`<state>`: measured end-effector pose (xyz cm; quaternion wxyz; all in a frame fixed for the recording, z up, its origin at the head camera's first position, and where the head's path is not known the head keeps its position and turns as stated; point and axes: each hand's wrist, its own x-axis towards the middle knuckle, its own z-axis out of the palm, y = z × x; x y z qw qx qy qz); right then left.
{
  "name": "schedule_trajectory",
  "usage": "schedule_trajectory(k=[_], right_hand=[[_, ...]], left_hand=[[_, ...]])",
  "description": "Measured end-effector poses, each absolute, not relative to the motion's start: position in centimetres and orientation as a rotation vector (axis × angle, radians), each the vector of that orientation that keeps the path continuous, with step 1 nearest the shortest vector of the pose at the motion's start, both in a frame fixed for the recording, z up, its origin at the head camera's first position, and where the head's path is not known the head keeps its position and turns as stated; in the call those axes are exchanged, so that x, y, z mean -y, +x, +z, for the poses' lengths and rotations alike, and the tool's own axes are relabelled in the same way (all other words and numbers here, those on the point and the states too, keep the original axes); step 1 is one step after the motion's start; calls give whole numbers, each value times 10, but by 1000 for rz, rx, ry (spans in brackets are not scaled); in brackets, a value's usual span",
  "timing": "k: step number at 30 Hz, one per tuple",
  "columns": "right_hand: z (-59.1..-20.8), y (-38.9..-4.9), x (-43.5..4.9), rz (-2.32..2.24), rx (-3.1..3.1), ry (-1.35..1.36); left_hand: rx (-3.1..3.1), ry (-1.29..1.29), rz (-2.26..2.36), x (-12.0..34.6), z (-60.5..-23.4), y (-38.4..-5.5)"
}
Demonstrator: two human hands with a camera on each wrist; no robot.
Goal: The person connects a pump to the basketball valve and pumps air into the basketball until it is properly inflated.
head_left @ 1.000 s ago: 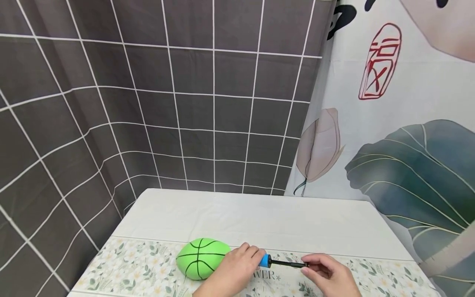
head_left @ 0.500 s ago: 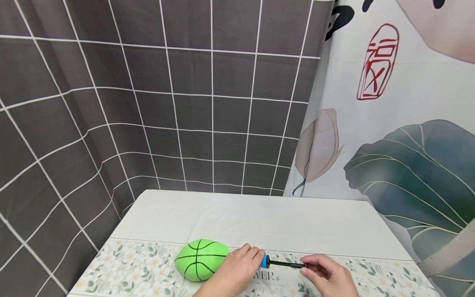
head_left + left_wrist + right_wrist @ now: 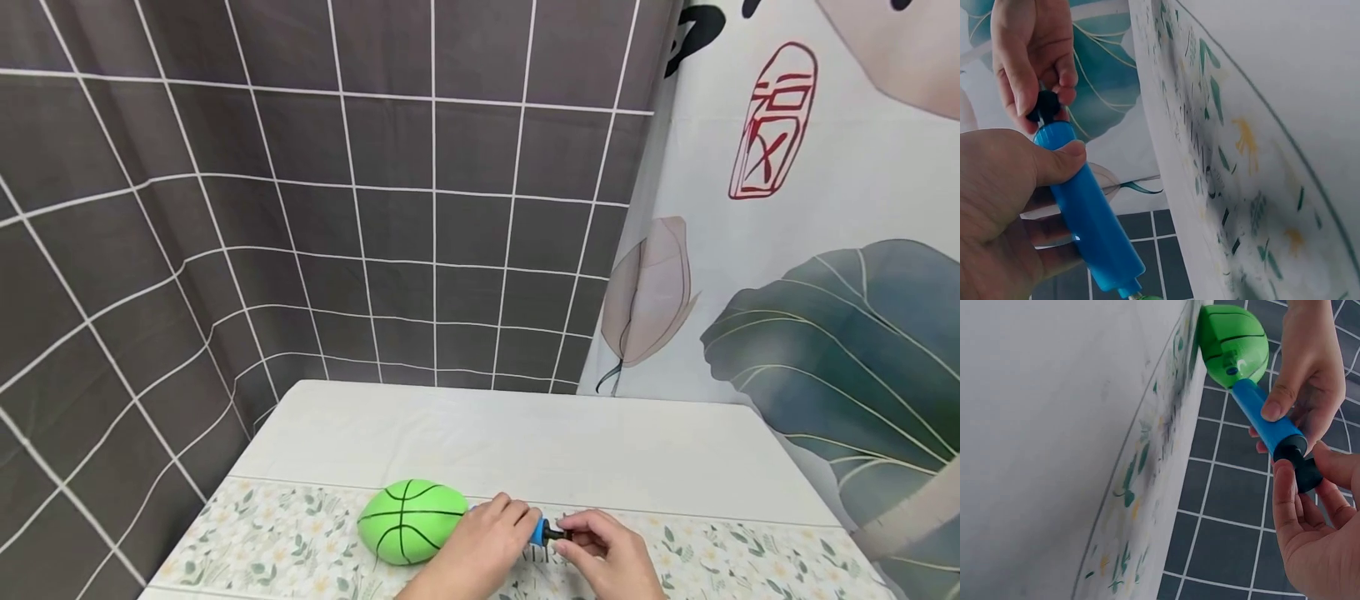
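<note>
A blue hand pump (image 3: 1094, 219) with a black handle lies in line with a green ball (image 3: 411, 523) marked with black seams. My left hand (image 3: 487, 537) grips the pump's barrel, thumb along one side in the left wrist view. With thumb and fingers, my right hand (image 3: 609, 557) pinches the black handle (image 3: 1307, 475), which sits close to the barrel's end. The pump's nozzle end meets the tip of the ball in the right wrist view. In the head view, most of the barrel is hidden under my left hand.
A white table (image 3: 510, 442) carries a floral printed band (image 3: 285, 533) along its near part. Behind it hangs a dark grey curtain (image 3: 390, 225) with white grid lines. To the right is a white cloth (image 3: 675, 333) printed with leaves and red characters.
My right hand has moved left, pushing the handle in, so the black rod that showed long before is now mostly inside the barrel. My left hand and the ball stay nearly in place.
</note>
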<state>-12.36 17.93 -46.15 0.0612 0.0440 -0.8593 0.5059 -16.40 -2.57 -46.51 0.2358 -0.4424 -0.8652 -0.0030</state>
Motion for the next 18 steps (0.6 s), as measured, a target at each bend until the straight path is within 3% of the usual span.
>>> schedule_trajectory(k=[18], right_hand=[[-450,-107,-239,1680,2530,-440]], left_hand=[[2595,-1107,109,18,-463,-161]])
